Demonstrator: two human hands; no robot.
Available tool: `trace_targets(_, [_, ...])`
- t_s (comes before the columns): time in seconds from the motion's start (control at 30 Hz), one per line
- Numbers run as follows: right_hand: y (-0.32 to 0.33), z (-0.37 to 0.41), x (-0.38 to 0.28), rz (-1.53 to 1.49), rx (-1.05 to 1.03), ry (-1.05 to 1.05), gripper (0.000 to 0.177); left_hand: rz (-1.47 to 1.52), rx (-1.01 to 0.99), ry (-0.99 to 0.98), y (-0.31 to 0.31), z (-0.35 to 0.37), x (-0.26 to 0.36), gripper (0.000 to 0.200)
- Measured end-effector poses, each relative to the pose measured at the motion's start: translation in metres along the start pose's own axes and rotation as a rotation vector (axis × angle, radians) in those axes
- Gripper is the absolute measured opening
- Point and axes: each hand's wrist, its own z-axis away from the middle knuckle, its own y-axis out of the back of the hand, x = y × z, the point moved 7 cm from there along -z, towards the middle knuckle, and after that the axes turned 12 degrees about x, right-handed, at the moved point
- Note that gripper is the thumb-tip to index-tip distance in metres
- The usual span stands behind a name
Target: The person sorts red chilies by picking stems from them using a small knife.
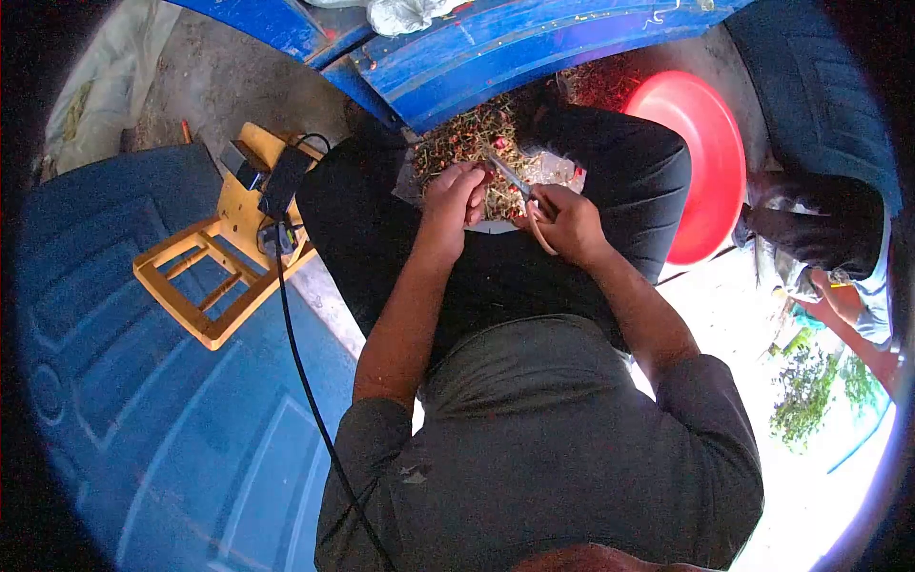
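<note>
A panelled blue door (181, 381) and red basin (691, 157) suggest a home.

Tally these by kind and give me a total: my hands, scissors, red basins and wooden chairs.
Your hands: 2, the left hand and the right hand
Scissors: 1, in the right hand
Red basin: 1
Wooden chair: 1
Total: 5
</note>
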Motion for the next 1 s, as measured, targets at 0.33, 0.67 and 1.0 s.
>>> trace_targets(0.33, [0.004,-0.004,0.004,0.145,-0.039,0.016,0.048,0.005,-0.043,-0.008,-0.004,0.000,0.001,0.016])
trace_targets(0.67, [0.001,-0.006,0.000,0.030,-0.245,0.067,0.066,0.000,-0.053,-0.022,-0.003,-0.001,0.002,0.018])
trace_targets(1.0, [0.011,-0.014,-0.024,0.185,-0.391,0.010,0.054,0.017,0.010,0.010,0.001,-0.001,-0.001,0.017])
